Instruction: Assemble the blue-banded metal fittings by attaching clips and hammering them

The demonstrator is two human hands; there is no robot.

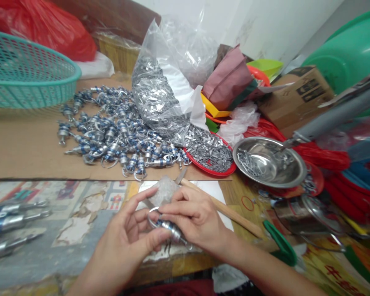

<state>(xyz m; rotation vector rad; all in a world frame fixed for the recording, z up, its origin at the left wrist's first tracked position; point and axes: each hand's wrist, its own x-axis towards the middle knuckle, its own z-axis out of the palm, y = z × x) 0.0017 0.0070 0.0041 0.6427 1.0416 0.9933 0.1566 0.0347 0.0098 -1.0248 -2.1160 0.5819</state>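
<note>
blue-banded metal clip [169,227] between left hand [128,240] and right hand [197,218]

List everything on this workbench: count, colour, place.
basket: one, teal, far left.
plastic sack: one, red, behind the basket.
cardboard sheet: one, brown, under the pile.
loose fittings: a pile, too many to count, silver and blue, centre.
clear bag: one, transparent, holding grey metal pieces, behind the pile.
plate: one, red, heaped with grey pieces, right of the pile.
bowl: one, steel, right of the plate.
box: one, brown, behind the bowl.
basin: one, green, top right.
wooden handle: one, tan, beside the right hand.
held fitting: one, silver and blue, between both hands.
left hand: grips the held fitting.
right hand: grips it too.
</note>
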